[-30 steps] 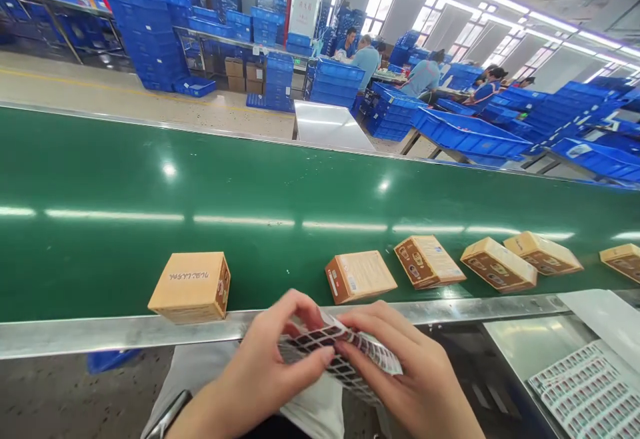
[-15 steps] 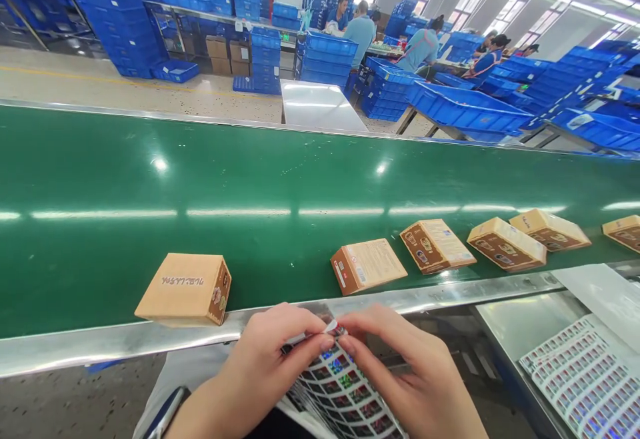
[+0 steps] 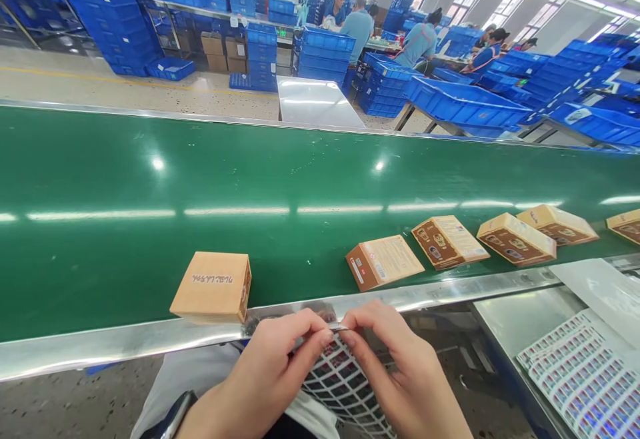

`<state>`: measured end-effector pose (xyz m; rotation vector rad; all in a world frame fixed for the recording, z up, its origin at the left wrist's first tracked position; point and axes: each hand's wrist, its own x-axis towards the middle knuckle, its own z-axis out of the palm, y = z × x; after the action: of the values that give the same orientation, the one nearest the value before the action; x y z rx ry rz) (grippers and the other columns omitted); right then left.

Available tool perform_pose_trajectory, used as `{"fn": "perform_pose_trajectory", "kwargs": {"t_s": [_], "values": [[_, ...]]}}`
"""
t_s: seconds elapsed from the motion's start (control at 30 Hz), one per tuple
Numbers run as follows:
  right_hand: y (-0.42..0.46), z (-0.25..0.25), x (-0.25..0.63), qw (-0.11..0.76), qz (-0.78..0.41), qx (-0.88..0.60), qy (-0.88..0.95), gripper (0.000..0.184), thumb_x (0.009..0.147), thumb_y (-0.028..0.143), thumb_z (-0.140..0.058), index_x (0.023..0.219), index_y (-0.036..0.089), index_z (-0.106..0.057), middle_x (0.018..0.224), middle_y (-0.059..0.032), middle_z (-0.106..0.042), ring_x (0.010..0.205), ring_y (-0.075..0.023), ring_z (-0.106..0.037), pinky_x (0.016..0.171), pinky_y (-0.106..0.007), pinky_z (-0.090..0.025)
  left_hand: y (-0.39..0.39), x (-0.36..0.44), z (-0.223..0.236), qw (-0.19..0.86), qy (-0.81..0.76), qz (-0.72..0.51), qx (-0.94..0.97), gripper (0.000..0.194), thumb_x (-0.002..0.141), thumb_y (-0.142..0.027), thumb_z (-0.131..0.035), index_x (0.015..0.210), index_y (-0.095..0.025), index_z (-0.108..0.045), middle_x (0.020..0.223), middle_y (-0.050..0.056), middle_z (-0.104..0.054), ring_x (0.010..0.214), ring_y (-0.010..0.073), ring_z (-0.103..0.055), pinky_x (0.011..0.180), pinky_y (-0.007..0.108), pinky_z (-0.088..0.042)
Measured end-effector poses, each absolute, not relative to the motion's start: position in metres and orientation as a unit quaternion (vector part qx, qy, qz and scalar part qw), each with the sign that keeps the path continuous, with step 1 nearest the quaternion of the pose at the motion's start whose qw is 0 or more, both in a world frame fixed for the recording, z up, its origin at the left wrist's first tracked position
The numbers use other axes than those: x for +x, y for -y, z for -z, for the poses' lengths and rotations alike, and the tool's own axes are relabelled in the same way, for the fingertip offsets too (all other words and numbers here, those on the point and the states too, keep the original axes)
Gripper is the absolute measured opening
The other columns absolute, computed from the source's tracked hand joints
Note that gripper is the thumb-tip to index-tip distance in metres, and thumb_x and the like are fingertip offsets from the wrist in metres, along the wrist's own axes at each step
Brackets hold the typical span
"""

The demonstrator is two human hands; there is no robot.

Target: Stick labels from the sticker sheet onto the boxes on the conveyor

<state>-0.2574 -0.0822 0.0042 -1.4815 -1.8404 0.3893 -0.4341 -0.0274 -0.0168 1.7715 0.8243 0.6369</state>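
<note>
Both hands pinch the upper edge of a sheet of small stickers (image 3: 345, 386), which hangs bent below them in front of my body. My left hand (image 3: 275, 366) grips it between thumb and forefinger. Close beside it, my right hand (image 3: 400, 366) pinches the same edge, thumb and forefinger together. Whether a single sticker is lifted between the fingertips is too small to tell. Beyond my left hand, a tan carton (image 3: 213, 286) with dark lettering stands at the near edge of the green conveyor belt (image 3: 280, 172). A brown and tan carton (image 3: 385, 262) lies beyond my right hand.
Several more cartons (image 3: 450, 242) lie along the belt to the right. A metal side table (image 3: 500, 319) at lower right bears more sticker sheets (image 3: 585, 366). The belt's metal rail (image 3: 125, 346) runs in front of me. Blue crates (image 3: 325, 46) and seated people are across the belt.
The cartons have shifted to the right along the belt. My hands stay at the sheet's edge, and the sheet's surface has tilted, its rainbow shine gone.
</note>
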Motion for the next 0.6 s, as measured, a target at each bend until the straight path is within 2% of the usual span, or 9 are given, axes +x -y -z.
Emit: {"fn": "perform_pose_trajectory", "kwargs": {"t_s": [0.13, 0.3, 0.47, 0.6], "values": [[0.0807, -0.0032, -0.2597, 0.39, -0.069, -0.563, 0.725, 0.011, 0.095, 0.013, -0.055, 0.091, 0.023, -0.059, 0.079, 0.0022, -0.071, 0.068, -0.0137, -0.066, 0.067, -0.026, -0.05, 0.0296, -0.4321, 0.0198, 0.531, -0.339, -0.263, 0.73, 0.022, 0.095, -0.027, -0.047, 0.08, -0.019, -0.061, 0.071, -0.002, -0.065, 0.063, 0.0113, -0.056, 0.061, 0.018, -0.044], [0.0795, 0.0023, -0.2598, 0.385, 0.054, -0.546, 0.742, 0.014, 0.092, 0.008, -0.061, 0.098, 0.02, -0.064, 0.09, -0.0015, -0.076, 0.077, -0.0166, -0.071, 0.086, -0.034, -0.044, 0.032, -0.4275, 0.0229, 0.528, -0.346, -0.279, 0.724, 0.024, 0.096, -0.026, -0.046, 0.077, -0.019, -0.058, 0.066, -0.004, -0.059, 0.058, 0.0098, -0.051, 0.057, 0.017, -0.041], [0.08, 0.0036, -0.2574, 0.387, 0.029, -0.546, 0.743, 0.012, 0.094, 0.012, -0.06, 0.102, 0.019, -0.064, 0.092, -0.0024, -0.077, 0.08, -0.0164, -0.072, 0.083, -0.032, -0.047, 0.0355, -0.4259, 0.025, 0.53, -0.331, -0.283, 0.728, 0.023, 0.096, -0.025, -0.046, 0.076, -0.02, -0.057, 0.067, -0.005, -0.058, 0.059, 0.0095, -0.05, 0.058, 0.017, -0.04], [0.0811, 0.0051, -0.2603, 0.39, 0.053, -0.545, 0.741, 0.011, 0.095, 0.012, -0.059, 0.096, 0.02, -0.065, 0.092, -0.0023, -0.077, 0.08, -0.0167, -0.072, 0.083, -0.033, -0.047, 0.034, -0.4253, 0.0267, 0.545, -0.33, -0.283, 0.717, 0.025, 0.096, -0.028, -0.045, 0.076, -0.02, -0.057, 0.065, -0.005, -0.057, 0.058, 0.01, -0.049, 0.057, 0.018, -0.04]]}}
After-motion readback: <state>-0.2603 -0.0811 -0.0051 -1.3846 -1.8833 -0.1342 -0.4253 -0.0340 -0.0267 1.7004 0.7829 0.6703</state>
